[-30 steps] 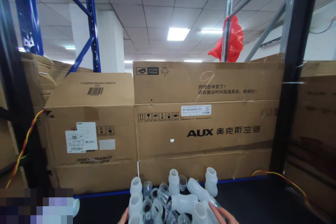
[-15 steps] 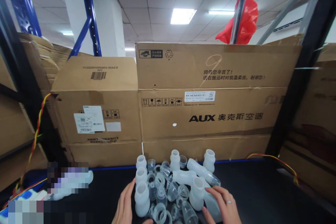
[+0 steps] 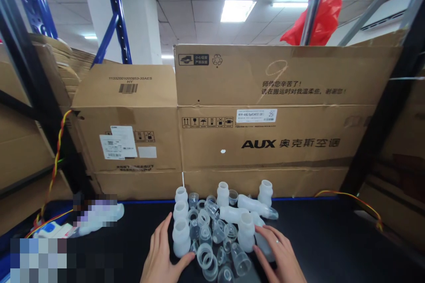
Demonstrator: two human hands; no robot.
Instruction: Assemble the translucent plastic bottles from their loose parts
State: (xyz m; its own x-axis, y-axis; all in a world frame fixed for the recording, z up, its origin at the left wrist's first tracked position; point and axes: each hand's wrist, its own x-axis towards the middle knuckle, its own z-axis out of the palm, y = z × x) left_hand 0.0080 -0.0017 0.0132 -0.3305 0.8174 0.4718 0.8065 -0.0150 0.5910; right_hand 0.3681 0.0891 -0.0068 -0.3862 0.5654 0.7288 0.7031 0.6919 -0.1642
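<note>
Upright milky-white bottles, such as the near-left one, stand around a pile of clear caps and rings on the black surface. My left hand curves along the left side of the row of bottles, fingers extended and thumb apart beside the nearest one's base. At the pile's right, my right hand has its fingers spread, with fingertips against or very near the right side of another upright bottle. Partly under that hand lies a whitish bottle. Farther back, a long bottle with a clear cap lies on its side.
A large cardboard sheet closes off the back of the black surface. Dark rack posts flank it. Twisted red and yellow wires hang at left, near a pixelated item. A red bag hangs above.
The view has shifted slightly, with the bottles and cardboard appearing higher. My left thumb now shows clearly beside the near-left bottle. Both hands stay at the sides of the pile.
</note>
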